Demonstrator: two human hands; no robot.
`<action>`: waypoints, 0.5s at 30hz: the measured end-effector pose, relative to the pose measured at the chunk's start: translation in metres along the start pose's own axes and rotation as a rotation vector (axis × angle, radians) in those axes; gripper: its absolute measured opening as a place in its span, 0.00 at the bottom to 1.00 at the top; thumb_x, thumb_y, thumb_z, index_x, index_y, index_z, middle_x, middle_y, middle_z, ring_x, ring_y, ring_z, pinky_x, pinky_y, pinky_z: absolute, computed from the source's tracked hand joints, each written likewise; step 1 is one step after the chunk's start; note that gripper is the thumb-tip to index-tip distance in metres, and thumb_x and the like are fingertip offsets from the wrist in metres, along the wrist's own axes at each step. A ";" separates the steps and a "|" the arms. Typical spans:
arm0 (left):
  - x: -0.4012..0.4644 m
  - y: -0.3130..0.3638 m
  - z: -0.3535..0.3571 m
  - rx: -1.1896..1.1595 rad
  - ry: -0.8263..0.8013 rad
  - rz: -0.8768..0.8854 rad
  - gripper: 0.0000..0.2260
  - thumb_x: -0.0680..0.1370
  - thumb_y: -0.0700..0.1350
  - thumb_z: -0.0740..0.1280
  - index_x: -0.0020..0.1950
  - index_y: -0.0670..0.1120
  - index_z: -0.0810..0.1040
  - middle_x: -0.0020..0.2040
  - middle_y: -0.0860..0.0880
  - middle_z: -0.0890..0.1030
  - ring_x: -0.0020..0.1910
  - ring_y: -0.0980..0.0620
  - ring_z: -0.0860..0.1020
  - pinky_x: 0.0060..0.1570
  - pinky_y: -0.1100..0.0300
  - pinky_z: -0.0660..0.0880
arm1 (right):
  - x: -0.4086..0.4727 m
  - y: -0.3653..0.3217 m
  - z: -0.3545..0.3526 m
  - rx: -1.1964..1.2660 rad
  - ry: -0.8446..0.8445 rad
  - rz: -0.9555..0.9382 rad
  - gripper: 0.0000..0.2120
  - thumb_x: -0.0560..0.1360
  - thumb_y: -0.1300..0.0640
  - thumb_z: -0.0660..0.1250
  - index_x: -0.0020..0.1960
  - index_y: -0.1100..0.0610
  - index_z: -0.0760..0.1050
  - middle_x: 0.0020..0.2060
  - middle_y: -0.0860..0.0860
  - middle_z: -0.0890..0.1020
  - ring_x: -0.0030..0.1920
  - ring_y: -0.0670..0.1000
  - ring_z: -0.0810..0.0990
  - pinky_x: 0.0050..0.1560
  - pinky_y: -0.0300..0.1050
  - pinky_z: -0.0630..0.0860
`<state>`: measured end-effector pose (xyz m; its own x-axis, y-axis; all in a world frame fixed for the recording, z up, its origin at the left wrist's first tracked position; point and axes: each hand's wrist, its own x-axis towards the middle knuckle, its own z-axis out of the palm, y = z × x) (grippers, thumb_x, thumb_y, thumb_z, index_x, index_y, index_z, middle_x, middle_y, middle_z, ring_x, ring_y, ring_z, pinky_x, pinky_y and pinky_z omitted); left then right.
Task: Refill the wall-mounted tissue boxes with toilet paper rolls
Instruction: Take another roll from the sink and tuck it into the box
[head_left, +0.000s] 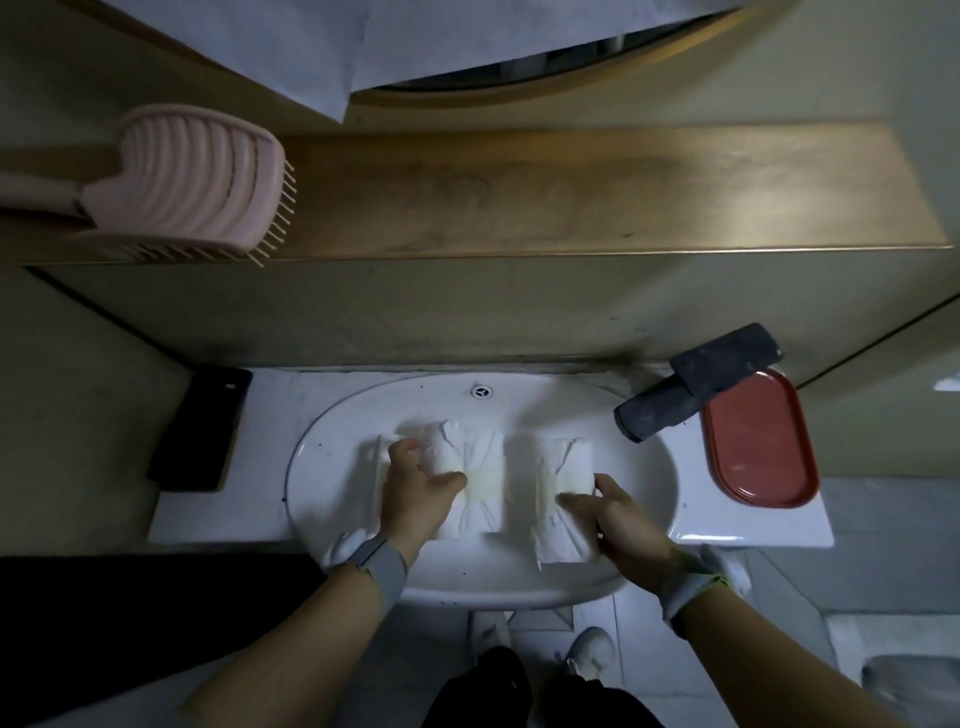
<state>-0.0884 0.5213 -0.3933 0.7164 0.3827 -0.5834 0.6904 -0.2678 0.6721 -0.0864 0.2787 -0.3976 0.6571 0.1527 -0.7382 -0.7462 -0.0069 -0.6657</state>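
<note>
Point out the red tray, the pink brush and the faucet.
red tray (759, 441): head view, on its bare inner floor.
pink brush (202, 182): head view, on the ribbed back of its head.
faucet (670, 404): head view, on the dark spout over the basin.

Left arm: I see my bare forearm come up from the lower left, a grey band (375, 564) round the wrist.
Left grip (421, 486): palm down, fingers spread and bent forward, thumb out to the right; I have it laid on a wrapped toilet paper roll (470, 467), fingertips curled over its far left edge.
Right arm: my bare forearm rises from the lower right, with a grey wrist band (691, 587) that has a yellow-green edge.
Right grip (621, 514): turned leftward, fingers bent round the near right side of a second wrapped roll (563, 488), thumb against its right edge.
Spacing: my two grips sit near each other, apart.
</note>
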 end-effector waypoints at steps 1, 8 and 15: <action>-0.005 0.001 0.003 -0.082 -0.031 -0.009 0.29 0.69 0.46 0.74 0.64 0.53 0.62 0.55 0.46 0.78 0.53 0.44 0.78 0.52 0.51 0.77 | -0.004 -0.002 -0.002 -0.001 -0.002 -0.011 0.18 0.75 0.58 0.71 0.63 0.58 0.72 0.54 0.60 0.82 0.53 0.60 0.83 0.52 0.53 0.80; -0.064 0.027 0.076 -0.232 -0.324 0.002 0.34 0.65 0.48 0.75 0.68 0.49 0.67 0.54 0.47 0.81 0.52 0.49 0.81 0.52 0.50 0.79 | -0.052 -0.006 -0.057 0.084 0.055 -0.084 0.15 0.76 0.63 0.69 0.62 0.60 0.72 0.54 0.60 0.83 0.49 0.56 0.84 0.41 0.45 0.80; -0.152 0.080 0.214 -0.114 -0.622 0.099 0.16 0.74 0.37 0.72 0.59 0.48 0.75 0.56 0.46 0.82 0.52 0.50 0.82 0.48 0.56 0.79 | -0.125 0.026 -0.207 0.206 0.218 -0.176 0.19 0.74 0.60 0.70 0.63 0.57 0.73 0.55 0.57 0.83 0.50 0.54 0.85 0.35 0.40 0.79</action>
<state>-0.1209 0.2521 -0.3485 0.7245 -0.2326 -0.6488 0.6274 -0.1671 0.7605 -0.1659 0.0544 -0.3452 0.7686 -0.0810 -0.6346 -0.6104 0.2043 -0.7653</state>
